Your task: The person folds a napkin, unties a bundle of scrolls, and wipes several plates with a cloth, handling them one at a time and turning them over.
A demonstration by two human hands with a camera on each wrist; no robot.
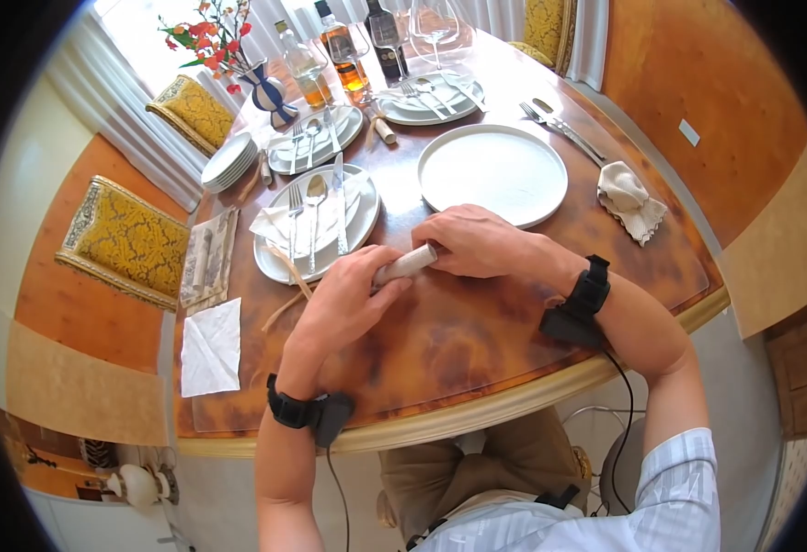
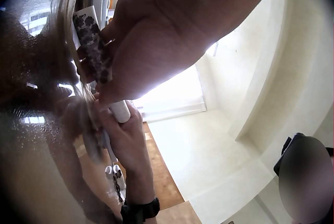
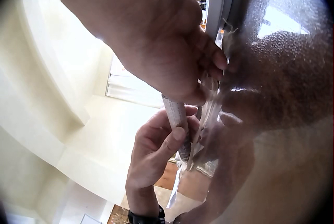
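Note:
A rolled cloth napkin (image 1: pixel 406 264), pale with a dark floral pattern, is held just over the near part of the table. My left hand (image 1: pixel 348 285) grips it, thumb along the near side and fingers beyond; the left wrist view shows the patterned roll (image 2: pixel 94 46) along that hand. At its other end my right hand (image 1: pixel 477 241) has its fingers curled behind the roll, most of them hidden in the head view. In the right wrist view, thin strands (image 3: pixel 210 104) hang beside the roll (image 3: pixel 177 114), near the right fingertips. A beige tie (image 1: pixel 297 276) lies left of the hands.
Left stands a plate setting (image 1: pixel 270 253) with cutlery; a large round plate (image 1: pixel 493 175) lies ahead. Stacked plates (image 1: pixel 229 164), a white napkin (image 1: pixel 211 348), folded mats (image 1: pixel 208 258), a beige cloth (image 1: pixel 629 198), bottles (image 1: pixel 343 55), wine glasses (image 1: pixel 434 28) and a vase (image 1: pixel 270 97) surround them.

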